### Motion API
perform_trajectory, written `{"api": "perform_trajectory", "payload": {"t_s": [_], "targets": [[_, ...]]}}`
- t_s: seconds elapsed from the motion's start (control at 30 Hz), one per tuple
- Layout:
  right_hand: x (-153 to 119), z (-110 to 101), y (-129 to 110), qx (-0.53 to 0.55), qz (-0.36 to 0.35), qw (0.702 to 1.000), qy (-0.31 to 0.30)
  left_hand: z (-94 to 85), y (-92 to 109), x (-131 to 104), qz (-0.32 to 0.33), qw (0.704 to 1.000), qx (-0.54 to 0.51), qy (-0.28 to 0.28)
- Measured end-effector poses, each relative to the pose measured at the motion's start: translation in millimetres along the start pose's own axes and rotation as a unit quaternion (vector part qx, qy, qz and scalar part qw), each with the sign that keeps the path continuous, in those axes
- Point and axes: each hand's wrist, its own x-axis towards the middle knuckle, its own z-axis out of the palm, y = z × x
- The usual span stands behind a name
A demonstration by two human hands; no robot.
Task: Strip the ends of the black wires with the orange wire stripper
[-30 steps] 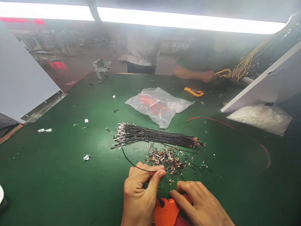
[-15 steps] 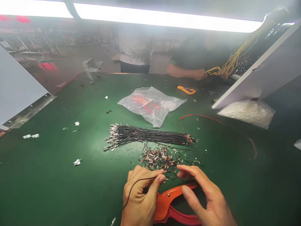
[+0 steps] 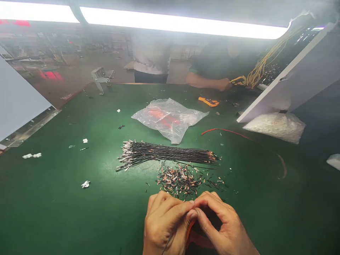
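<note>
Low at the near edge of the green table (image 3: 53,212), the left hand (image 3: 166,225) and right hand (image 3: 223,226) met fingertip to fingertip, pinching a thin black wire (image 3: 166,245) above orange-red pliers (image 3: 199,239), just short of the scattered terminals (image 3: 183,179)

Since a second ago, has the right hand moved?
Yes. The right hand came left to meet the left hand, fingertips touching, just below the scrap pile.

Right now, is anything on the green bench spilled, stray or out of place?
Yes. A loose heap of small copper-and-black offcuts is scattered just below the tidy bundle of black wires. White scraps dot the green mat to the left, and a red wire trails loose on the right.
</note>
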Motion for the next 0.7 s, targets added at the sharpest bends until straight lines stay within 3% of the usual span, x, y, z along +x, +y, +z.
{"api": "perform_trajectory", "payload": {"t_s": [0.37, 0.7], "targets": [[4, -3, 6, 0.028, 0.001, 0.999, -0.044, 1.7, -3, 0, 0.016, 1.000, 0.017, -0.002], [0, 0, 2, 0.101, 0.127, 0.986, 0.034, 2.4, 8, -1, 0.103, 0.987, 0.126, 0.001]]}}
